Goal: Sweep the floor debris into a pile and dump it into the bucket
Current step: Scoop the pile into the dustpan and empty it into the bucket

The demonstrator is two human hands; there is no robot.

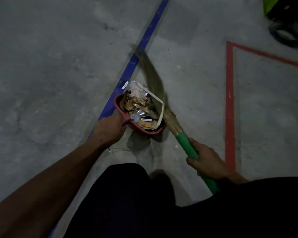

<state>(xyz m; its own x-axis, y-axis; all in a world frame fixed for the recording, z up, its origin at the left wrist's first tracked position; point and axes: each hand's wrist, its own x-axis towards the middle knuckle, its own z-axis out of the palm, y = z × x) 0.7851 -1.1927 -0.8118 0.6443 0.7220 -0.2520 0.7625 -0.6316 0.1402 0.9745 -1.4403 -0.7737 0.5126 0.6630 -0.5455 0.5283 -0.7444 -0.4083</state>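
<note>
A red dustpan point(117, 104) sits low over the concrete floor, heaped with debris point(139, 107): cardboard scraps, plastic wrappers and a pale strap. My left hand point(109, 129) grips the dustpan's handle at its near left corner. My right hand point(207, 160) grips the green handle point(187, 146) of a grass broom. The broom's bristles point(154, 78) run up and left past the dustpan's right side, blurred at the tip. A small white label point(125, 84) lies on the blue line just beyond the dustpan.
A blue painted line point(141, 48) crosses the floor diagonally beside the dustpan. Red tape lines point(229, 100) mark a zone on the right. A dark round object with blue rim point(288, 34) and something green point(272, 4) stand at the top right corner. My dark trousers fill the bottom.
</note>
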